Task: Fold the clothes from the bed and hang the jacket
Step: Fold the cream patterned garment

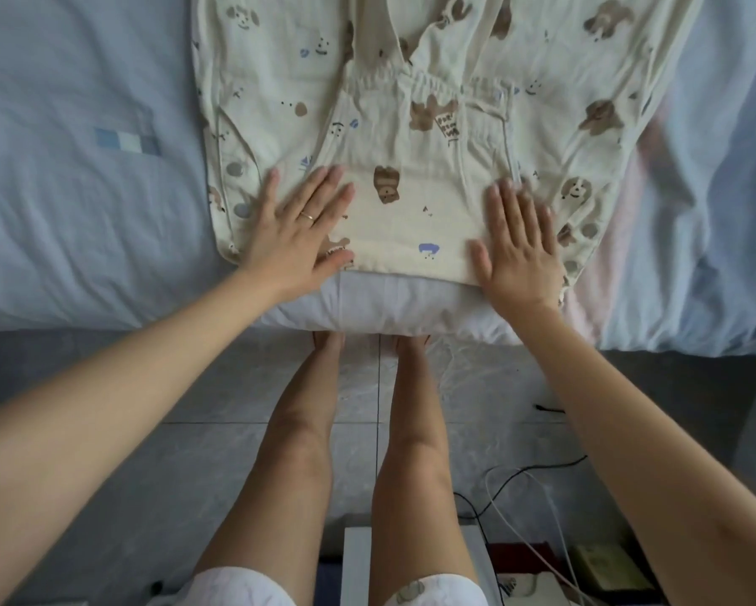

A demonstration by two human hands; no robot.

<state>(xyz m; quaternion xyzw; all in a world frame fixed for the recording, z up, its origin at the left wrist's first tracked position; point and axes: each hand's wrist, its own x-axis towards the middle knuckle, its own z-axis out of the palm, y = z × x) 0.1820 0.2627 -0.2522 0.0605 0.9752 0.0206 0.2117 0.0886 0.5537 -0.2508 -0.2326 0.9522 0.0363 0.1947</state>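
Cream printed pajama top [258,102] spread flat on the bed [83,190], near its front edge, over pale blue sheets. Folded matching pajama pants [415,168] laid on the middle of the top, waistband away from the person. Left hand [297,229] flat, fingers spread, palm down on the left edge of the pants, a ring on one finger; nothing clasped in its grip. Right hand [520,251] likewise flat and open on the right edge, nothing held. White pillow [389,308] just beneath the garments' near hem. Cables [520,487] on the tiled floor [192,452] below.
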